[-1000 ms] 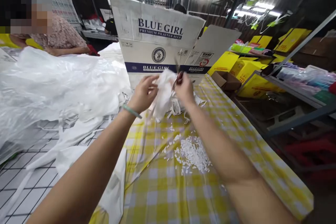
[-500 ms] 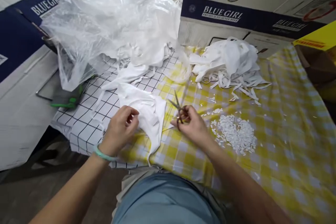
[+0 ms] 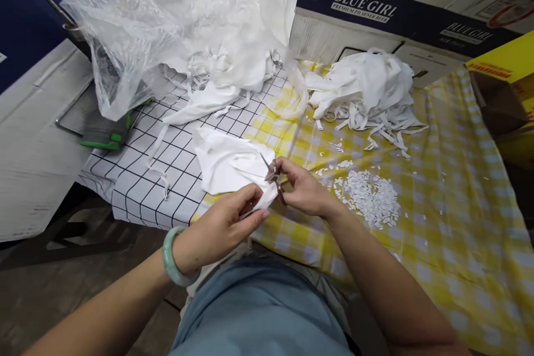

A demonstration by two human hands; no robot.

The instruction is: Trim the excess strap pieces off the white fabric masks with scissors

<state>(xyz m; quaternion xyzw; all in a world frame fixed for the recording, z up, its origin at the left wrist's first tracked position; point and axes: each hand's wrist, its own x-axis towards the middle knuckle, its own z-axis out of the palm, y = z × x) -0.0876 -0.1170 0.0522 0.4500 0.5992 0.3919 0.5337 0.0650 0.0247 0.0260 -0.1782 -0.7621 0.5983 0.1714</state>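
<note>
Head view, clock face centred on the scissors (image 3: 275, 177). White fabric piece (image 3: 233, 162) lies at 9 to 10 o'clock, spread over the near part of the bench (image 3: 454, 267), right at the hands, near edge bunched up. Left hand (image 3: 233, 219) at 8 o'clock: grip narrow, thumb and forefinger pinching that bunched edge. Jade-green bangle (image 3: 169, 256) round the left wrist. Right hand (image 3: 304, 186) at 3 to 4 o'clock: grip curled round the scissors handles, blades pointing to 11 over the piece's edge; exact blade gap too small to tell.

Pile of white snippets (image 3: 371, 199) at 3 o'clock, just beside the right forearm, strays scattered round it. Heap of white strapped pieces (image 3: 367, 86) at 2 o'clock, straps trailing toward the snippets. Printed beer carton (image 3: 354, 33) standing behind that heap, 1 o'clock. Clear plastic bag (image 3: 125, 33) at 10 o'clock, draped over more white fabric (image 3: 237, 64), loose straps below it. Grey-and-green item (image 3: 104, 128) just past 9, partly under the bag, type unclear.

Cloths: black-and-white grid cloth (image 3: 142, 194) on the 9 o'clock side, yellow-and-white checked cloth (image 3: 450, 178) on the 3 o'clock side. Yellow box (image 3: 509, 58) at 2 to 3 o'clock, frame edge. Blue shirt (image 3: 258, 311) of the wearer at 6.
</note>
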